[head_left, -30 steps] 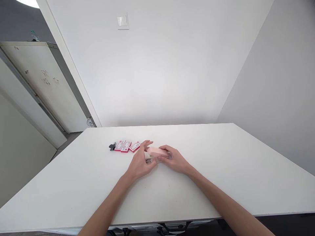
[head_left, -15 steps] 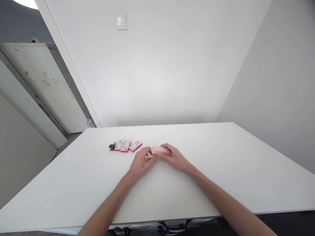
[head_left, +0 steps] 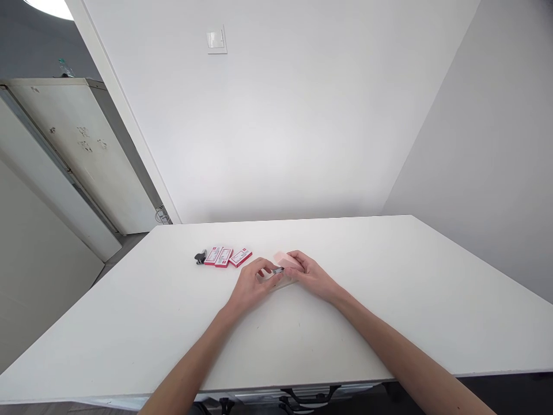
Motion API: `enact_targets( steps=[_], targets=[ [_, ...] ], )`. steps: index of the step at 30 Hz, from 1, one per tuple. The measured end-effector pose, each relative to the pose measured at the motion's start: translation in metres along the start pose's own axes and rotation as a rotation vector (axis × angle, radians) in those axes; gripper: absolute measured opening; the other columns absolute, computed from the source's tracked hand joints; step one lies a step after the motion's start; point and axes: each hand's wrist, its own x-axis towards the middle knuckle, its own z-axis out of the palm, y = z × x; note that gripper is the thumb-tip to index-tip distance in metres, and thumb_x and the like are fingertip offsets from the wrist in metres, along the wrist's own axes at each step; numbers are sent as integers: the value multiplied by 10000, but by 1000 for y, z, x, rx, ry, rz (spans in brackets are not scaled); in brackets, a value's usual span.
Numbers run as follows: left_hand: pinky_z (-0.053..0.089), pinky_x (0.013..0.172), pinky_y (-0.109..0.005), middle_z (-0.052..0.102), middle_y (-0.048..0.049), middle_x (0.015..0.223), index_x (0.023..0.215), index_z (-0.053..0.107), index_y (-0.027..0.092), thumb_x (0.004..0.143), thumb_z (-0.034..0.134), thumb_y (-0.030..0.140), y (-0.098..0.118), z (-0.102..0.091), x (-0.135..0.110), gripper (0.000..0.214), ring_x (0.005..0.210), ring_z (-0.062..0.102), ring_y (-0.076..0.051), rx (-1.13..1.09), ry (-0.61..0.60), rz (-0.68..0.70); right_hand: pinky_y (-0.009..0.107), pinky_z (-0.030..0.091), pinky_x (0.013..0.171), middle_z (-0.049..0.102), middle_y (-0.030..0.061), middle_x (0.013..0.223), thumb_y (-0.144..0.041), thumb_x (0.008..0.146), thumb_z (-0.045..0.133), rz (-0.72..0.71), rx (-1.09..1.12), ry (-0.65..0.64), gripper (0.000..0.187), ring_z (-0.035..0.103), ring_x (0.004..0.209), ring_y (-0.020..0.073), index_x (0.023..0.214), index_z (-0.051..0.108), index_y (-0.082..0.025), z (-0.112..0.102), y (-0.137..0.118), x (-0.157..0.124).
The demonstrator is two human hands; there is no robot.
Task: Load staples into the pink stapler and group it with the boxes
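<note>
A pale pink stapler point(head_left: 288, 260) is tilted in front of me, its pink top raised. My right hand point(head_left: 309, 278) is closed around the stapler's right end, thumb on the near side. At its left end my left hand point(head_left: 254, 281) curls its fingers and thumb around a small grey metal piece point(head_left: 277, 270). Whether that piece is a strip of staples or part of the stapler, I cannot tell. Beneath both hands a pale flat base point(head_left: 283, 285) shows in part; fingers cover the rest of it.
Left of my hands, red-and-white small boxes lie on the white table point(head_left: 367, 323): one box point(head_left: 241, 257) apart, two touching. Beside them sits a small black object with metal parts point(head_left: 201, 257). A white wall point(head_left: 302, 115) rises behind the table.
The stapler's pink top has tilted and shifted slightly right, its left end swinging away from me. The grey metal piece now shows at my left fingertips. The view has shifted slightly.
</note>
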Motion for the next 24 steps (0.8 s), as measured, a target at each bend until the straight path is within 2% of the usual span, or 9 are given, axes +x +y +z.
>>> enact_targets(
  steps=[5, 11, 15, 18, 21, 24],
  targets=[
    [535, 762, -354, 729, -37, 974, 910, 703, 241, 868, 636, 527, -3, 3, -1, 297, 831, 643, -193, -21, 9, -3, 360, 473, 843, 634, 24, 1051, -557, 885, 686, 1, 74, -3, 408, 587, 929, 206, 1155, 593, -265, 1, 0, 2],
    [505, 711, -334, 700, -25, 991, 855, 695, 241, 850, 666, 503, -4, 9, -2, 264, 792, 624, -181, 8, 6, -33, 379, 485, 904, 605, 50, 1155, -556, 901, 679, -46, 220, -62, 367, 608, 982, 205, 1107, 591, -265, 3, -5, 3],
    [510, 728, -346, 696, -28, 1025, 892, 703, 250, 858, 664, 495, -5, 8, -2, 250, 805, 624, -187, 12, -23, -30, 372, 482, 897, 611, 52, 1157, -549, 884, 701, -34, 213, -54, 358, 602, 978, 202, 1082, 626, -260, 2, -8, 3],
    [525, 782, -358, 696, -29, 1081, 989, 703, 269, 859, 676, 509, -4, 8, -2, 274, 894, 640, -208, 3, -35, -15, 381, 493, 883, 617, 61, 1164, -543, 867, 718, -26, 234, -43, 350, 604, 983, 216, 1057, 642, -260, 1, -9, 3],
    [521, 885, -399, 691, -45, 1116, 1073, 665, 262, 897, 634, 546, -4, 8, -2, 335, 1026, 625, -243, 50, 38, 15, 399, 500, 898, 622, 67, 1154, -510, 852, 744, -28, 288, -38, 344, 600, 1017, 231, 1075, 643, -268, -1, -9, 3],
    [444, 1034, -476, 678, -71, 1147, 1055, 640, 246, 996, 493, 480, -8, 10, -1, 283, 1140, 581, -268, 228, 195, 66, 414, 489, 929, 628, 67, 1135, -469, 842, 766, -22, 322, -23, 350, 589, 1075, 244, 1107, 644, -277, -2, -8, 3]
  ],
)
